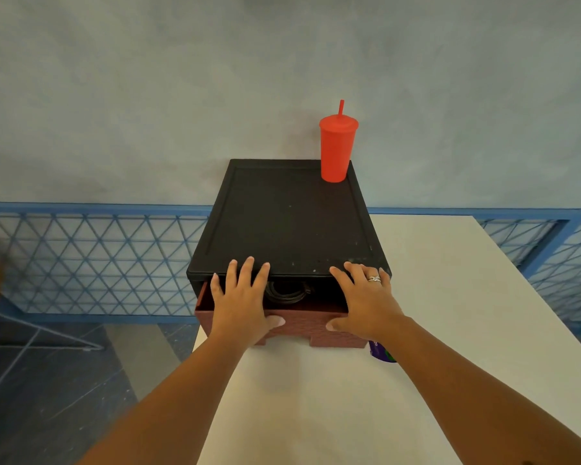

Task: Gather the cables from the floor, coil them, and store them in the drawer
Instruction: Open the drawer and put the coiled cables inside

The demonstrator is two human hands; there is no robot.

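A black drawer unit (pixel 285 216) stands on a white table (pixel 443 297). Its reddish-brown drawer (pixel 302 322) is pulled out a short way. Inside the gap lies a coiled black cable (pixel 287 293), partly hidden under the unit's top. My left hand (pixel 242 303) rests flat over the drawer's left front, fingers spread onto the black top edge, thumb on the drawer front. My right hand (pixel 366 300), wearing a ring, lies the same way on the right side. Neither hand holds anything.
A red tumbler with a straw (pixel 336 149) stands on the unit's back right corner. A purple object (pixel 379 352) peeks out under my right wrist. A blue lattice railing (pixel 88 263) runs behind the table; dark floor lies to the left.
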